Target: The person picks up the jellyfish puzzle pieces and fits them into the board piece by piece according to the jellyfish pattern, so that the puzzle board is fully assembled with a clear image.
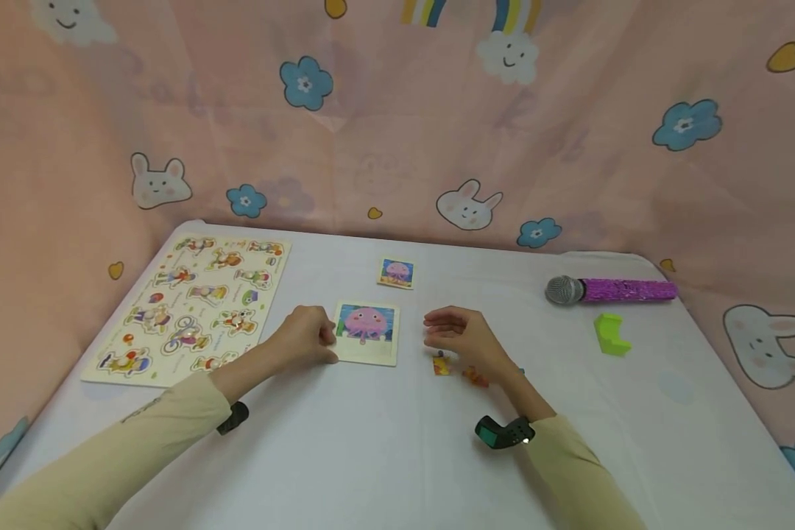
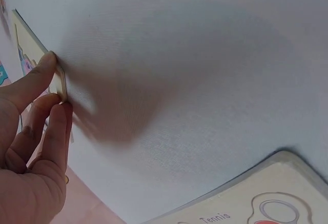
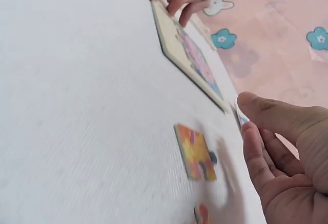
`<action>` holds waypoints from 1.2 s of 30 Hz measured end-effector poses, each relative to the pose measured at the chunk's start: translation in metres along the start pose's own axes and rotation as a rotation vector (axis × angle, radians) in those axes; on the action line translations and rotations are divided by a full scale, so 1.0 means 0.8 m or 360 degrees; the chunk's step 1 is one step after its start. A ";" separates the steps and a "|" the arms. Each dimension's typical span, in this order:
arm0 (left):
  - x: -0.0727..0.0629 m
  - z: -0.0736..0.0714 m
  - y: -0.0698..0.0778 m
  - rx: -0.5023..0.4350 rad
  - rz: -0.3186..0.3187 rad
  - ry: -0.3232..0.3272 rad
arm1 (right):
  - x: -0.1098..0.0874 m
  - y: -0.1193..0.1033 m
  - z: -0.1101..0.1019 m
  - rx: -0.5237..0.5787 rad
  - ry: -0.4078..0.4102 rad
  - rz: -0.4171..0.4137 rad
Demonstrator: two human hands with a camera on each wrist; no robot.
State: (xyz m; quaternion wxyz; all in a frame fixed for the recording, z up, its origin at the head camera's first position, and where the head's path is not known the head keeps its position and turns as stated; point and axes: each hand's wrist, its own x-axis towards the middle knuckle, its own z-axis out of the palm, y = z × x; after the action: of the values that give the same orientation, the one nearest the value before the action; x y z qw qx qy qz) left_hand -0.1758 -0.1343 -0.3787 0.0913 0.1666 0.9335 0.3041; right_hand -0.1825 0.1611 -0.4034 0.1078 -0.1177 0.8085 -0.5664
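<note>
A small jigsaw board (image 1: 371, 354) lies on the white table, its upper part filled with a pink jellyfish picture and its lower strip bare. My left hand (image 1: 305, 335) grips its left edge, the thumb and fingertips at the rim in the left wrist view. Right of the board hovers my right hand (image 1: 467, 338), fingers loosely bent, thumb apart from the index finger in the right wrist view, nothing seen between them. Below it lie a yellow-orange jigsaw piece (image 3: 193, 152) and an orange-red piece (image 1: 475, 377); the right arm hides part of this area. A small jellyfish picture card (image 1: 396, 273) lies behind the board.
A large wooden puzzle board (image 1: 199, 313) with several figures covers the table's left side. At the right are a microphone (image 1: 609, 290) with a purple glitter handle and a lime-green block (image 1: 611, 335). A pink patterned cloth (image 1: 371, 147) hangs behind the table.
</note>
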 end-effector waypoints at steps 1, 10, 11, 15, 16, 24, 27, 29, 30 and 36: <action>0.000 0.000 -0.001 0.0001 0.0015 0.0000 | -0.005 0.003 -0.005 -0.0021 -0.0009 0.0013; -0.002 -0.003 -0.009 -0.0009 0.0087 0.0042 | -0.034 0.020 -0.029 -0.0407 -0.0131 -0.0033; -0.002 -0.002 -0.009 -0.0007 0.0091 0.0045 | -0.035 0.021 -0.030 -0.0452 -0.0146 -0.0072; -0.001 0.000 -0.009 -0.0013 0.0077 0.0064 | -0.037 0.022 -0.029 -0.0554 -0.0175 -0.0205; -0.001 0.001 -0.009 -0.0012 0.0079 0.0069 | -0.037 0.022 -0.029 -0.0562 -0.0172 -0.0218; 0.000 0.004 -0.007 -0.0028 0.0067 0.0072 | -0.040 0.022 -0.029 -0.0492 -0.0090 -0.0162; -0.001 0.003 -0.006 -0.0018 0.0056 0.0065 | -0.041 0.018 -0.027 -0.0394 -0.0036 -0.0121; -0.001 0.003 -0.006 -0.0014 0.0052 0.0062 | -0.039 0.015 -0.023 -0.0313 0.0007 -0.0082; -0.001 0.002 -0.005 -0.0011 0.0048 0.0061 | -0.038 0.012 -0.021 -0.0271 0.0031 -0.0059; -0.001 -0.001 -0.003 0.0002 0.0031 0.0042 | -0.028 -0.003 0.001 -0.0067 0.0125 0.0023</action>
State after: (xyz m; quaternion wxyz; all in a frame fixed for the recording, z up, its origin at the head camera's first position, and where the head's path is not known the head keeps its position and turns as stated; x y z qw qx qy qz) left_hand -0.1758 -0.1366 -0.3797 0.0759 0.1718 0.9332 0.3064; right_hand -0.1611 0.1662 -0.4007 0.0776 -0.0916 0.8247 -0.5528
